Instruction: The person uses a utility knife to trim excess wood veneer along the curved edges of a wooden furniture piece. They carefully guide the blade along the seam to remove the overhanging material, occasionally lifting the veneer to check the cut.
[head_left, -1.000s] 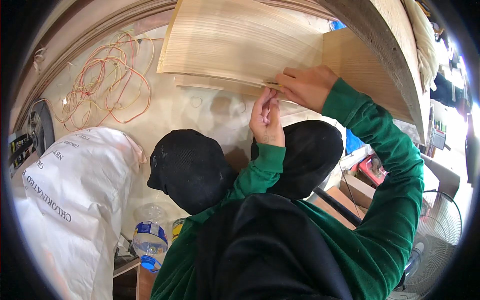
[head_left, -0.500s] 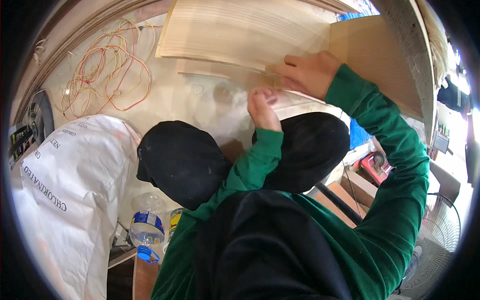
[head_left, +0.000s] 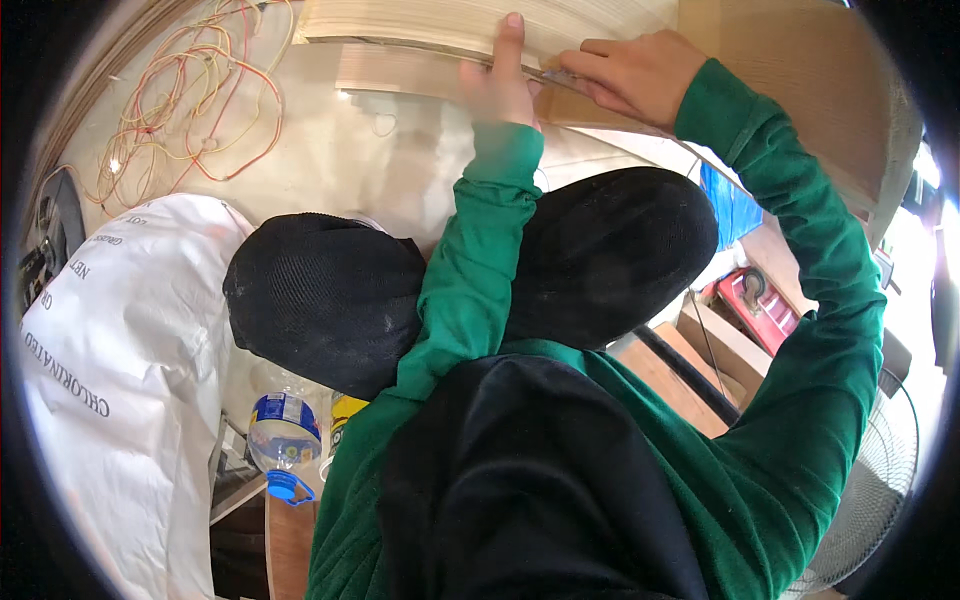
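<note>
A pale wooden piece (head_left: 430,22) with a wide panel spans the top of the view, its near edge running below my hands. My left hand (head_left: 505,90) clasps that edge, one digit lying up over the panel's face and the others partly hidden at the edge; it is slightly blurred. To its right, my right hand (head_left: 645,78) is closed in a pinch at the same edge. Something small and thin shows at its fingertips, too unclear to name. A side panel (head_left: 790,70) of the wood stands right of that hand. Below the edge, a narrower wooden strip (head_left: 400,72) shows.
Tangled red and yellow cords (head_left: 215,105) lie on the floor at the far left. A white sack (head_left: 130,350) and a blue-capped bottle (head_left: 285,445) stand at my left. At my right are a red case (head_left: 755,305) and a fan (head_left: 870,490). My black-clad knees sit beneath the wood.
My left hand has moved up from below the wood to grasp its edge. My right hand stays pinched there. The whole view has shifted, with the wood now higher in it.
</note>
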